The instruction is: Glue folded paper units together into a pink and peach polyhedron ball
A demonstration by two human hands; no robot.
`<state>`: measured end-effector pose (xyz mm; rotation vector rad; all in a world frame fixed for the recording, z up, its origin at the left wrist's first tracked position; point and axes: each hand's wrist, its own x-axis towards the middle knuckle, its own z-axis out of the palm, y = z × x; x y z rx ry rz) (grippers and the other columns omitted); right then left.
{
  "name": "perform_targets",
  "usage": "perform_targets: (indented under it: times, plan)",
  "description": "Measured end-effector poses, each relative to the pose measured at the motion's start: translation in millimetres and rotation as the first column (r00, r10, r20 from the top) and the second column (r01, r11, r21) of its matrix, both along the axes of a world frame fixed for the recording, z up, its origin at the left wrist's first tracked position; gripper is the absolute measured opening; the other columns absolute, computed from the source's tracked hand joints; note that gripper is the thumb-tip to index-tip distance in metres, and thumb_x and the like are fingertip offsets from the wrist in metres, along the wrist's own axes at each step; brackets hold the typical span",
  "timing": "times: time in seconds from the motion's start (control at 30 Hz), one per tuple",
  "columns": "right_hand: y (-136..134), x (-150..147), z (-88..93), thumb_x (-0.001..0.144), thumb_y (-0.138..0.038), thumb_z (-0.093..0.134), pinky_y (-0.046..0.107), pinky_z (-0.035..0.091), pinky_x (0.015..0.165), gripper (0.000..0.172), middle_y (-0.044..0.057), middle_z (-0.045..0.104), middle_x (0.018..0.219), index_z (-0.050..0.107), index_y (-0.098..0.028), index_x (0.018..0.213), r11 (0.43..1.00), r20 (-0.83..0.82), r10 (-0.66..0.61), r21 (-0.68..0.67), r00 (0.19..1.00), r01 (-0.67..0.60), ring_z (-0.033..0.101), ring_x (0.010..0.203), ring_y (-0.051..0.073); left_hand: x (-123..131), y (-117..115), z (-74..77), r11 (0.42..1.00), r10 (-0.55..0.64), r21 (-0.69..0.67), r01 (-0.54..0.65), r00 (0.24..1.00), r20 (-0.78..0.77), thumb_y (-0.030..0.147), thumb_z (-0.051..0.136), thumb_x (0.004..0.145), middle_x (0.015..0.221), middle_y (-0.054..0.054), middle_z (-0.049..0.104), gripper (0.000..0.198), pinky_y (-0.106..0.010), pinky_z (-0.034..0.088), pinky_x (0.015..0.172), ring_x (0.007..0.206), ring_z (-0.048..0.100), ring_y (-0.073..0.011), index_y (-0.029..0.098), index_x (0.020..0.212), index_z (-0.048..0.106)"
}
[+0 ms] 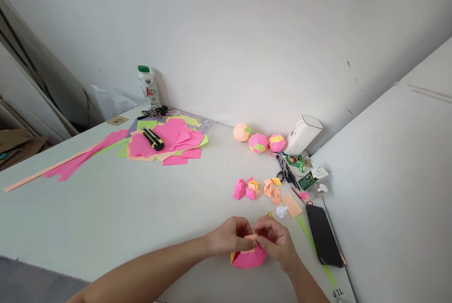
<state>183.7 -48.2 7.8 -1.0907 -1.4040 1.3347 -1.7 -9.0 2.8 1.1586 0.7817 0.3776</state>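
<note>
A pink folded-paper ball [249,259], with peach and yellow-orange parts, sits at the table's front edge between my hands. My left hand [233,236] pinches the peach paper at its upper rim from the left. On the right side my right hand [274,239] pinches the same rim with thumb and fingertips. Both hands cover much of the top, so the inside of the ball is hidden. Just beyond them lie pink folded pieces [239,189] and peach folded pieces [272,190]. A small white object [281,211] rests beyond my right hand.
Three finished-looking paper balls [257,143] stand by the wall near a white container [302,134]. Scissors [280,175] and a black case [324,234] lie at right. A box cutter [153,139] tops coloured paper sheets [171,135], with a bottle [149,87] behind.
</note>
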Motion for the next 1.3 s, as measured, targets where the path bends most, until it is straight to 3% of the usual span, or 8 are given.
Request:
perform_targets:
  times: [0.37,0.77,0.9,0.97,1.03,1.13,1.17,1.3]
  plan:
    - [-6.3,-6.8,3.8,0.078,-0.023,0.065,0.03,0.046,0.067,0.001,0.004,0.059,0.085,0.065,-0.023,0.078,0.983,0.157,-0.117,0.159,0.981,0.092,0.057,0.078,0.019,0.5,-1.1,-0.3,0.986,0.005,-0.163,0.023,0.986,0.169,0.038,0.076,0.058,0.062,0.002,0.053,0.031,-0.023,0.03,0.053,0.058,0.046,-0.0103,0.013,0.068,0.06]
    - [-6.1,-7.7,10.9,0.082,-0.026,0.058,0.028,0.047,0.063,0.009,0.003,0.062,0.076,0.065,-0.022,0.079,0.986,0.264,-0.134,0.133,0.955,0.102,0.057,0.071,0.017,-0.7,2.1,0.6,0.955,0.095,-0.297,-0.01,0.957,0.273,0.032,0.076,0.056,0.061,0.001,0.055,0.027,-0.024,0.032,0.055,0.057,0.048,-0.011,0.014,0.063,0.057]
    - [-7.4,-1.9,12.3,0.081,-0.025,0.058,0.029,0.048,0.061,0.009,0.004,0.066,0.074,0.067,-0.023,0.08,0.955,0.35,-0.206,0.277,0.914,0.109,0.06,0.067,0.018,-0.9,3.2,1.0,0.952,0.085,-0.305,0.003,0.958,0.275,0.032,0.076,0.056,0.061,0.001,0.054,0.027,-0.024,0.031,0.055,0.057,0.046,-0.0103,0.014,0.063,0.057]
    - [-6.9,10.7,13.6,0.08,-0.025,0.06,0.031,0.048,0.062,0.008,0.004,0.068,0.072,0.068,-0.024,0.082,0.871,0.391,-0.405,0.439,0.827,0.219,0.06,0.064,0.019,-1.1,4.3,0.0,0.95,0.082,-0.313,0.009,0.958,0.276,0.031,0.076,0.057,0.061,0.002,0.054,0.027,-0.024,0.03,0.054,0.057,0.046,-0.0101,0.014,0.062,0.056]
    - [-4.0,30.6,16.1,0.08,-0.028,0.06,0.033,0.047,0.064,0.008,0.005,0.068,0.072,0.067,-0.024,0.082,0.637,0.337,-0.741,0.625,0.581,0.451,0.059,0.062,0.02,-1.3,5.4,-1.1,0.944,0.082,-0.329,0.017,0.955,0.285,0.03,0.076,0.057,0.062,0.001,0.054,0.026,-0.024,0.031,0.055,0.058,0.047,-0.0106,0.014,0.062,0.055]
    - [5.3,68.4,21.8,0.085,-0.035,0.051,0.038,0.048,0.071,0.022,0.01,0.067,0.077,0.064,-0.018,0.093,0.314,0.293,-0.946,0.724,0.137,0.615,0.06,0.068,0.024,-1.6,7.1,-2.1,0.937,0.099,-0.349,0.009,0.952,0.29,0.028,0.075,0.057,0.064,0.001,0.055,0.025,-0.024,0.033,0.057,0.061,0.05,-0.0116,0.014,0.063,0.055]
    - [9.1,80.8,23.6,0.085,-0.036,0.048,0.04,0.047,0.076,0.027,0.013,0.066,0.081,0.063,-0.015,0.095,0.299,0.345,-0.938,0.738,0.042,0.605,0.061,0.073,0.025,-1.7,7.6,-2.3,0.935,0.106,-0.355,0.003,0.952,0.288,0.028,0.075,0.057,0.064,0.001,0.055,0.025,-0.024,0.033,0.057,0.061,0.05,-0.0117,0.014,0.063,0.055]
    - [20.9,115.8,24.0,0.08,-0.044,0.048,0.048,0.044,0.082,0.049,0.025,0.059,0.105,0.056,-0.007,0.112,0.681,0.881,-0.461,0.427,-0.105,0.595,0.053,0.102,0.039,-1.9,9.6,-1.7,0.92,0.138,-0.392,-0.017,0.949,0.283,0.029,0.076,0.057,0.064,0.001,0.055,0.025,-0.024,0.033,0.056,0.06,0.049,-0.0111,0.014,0.063,0.055]
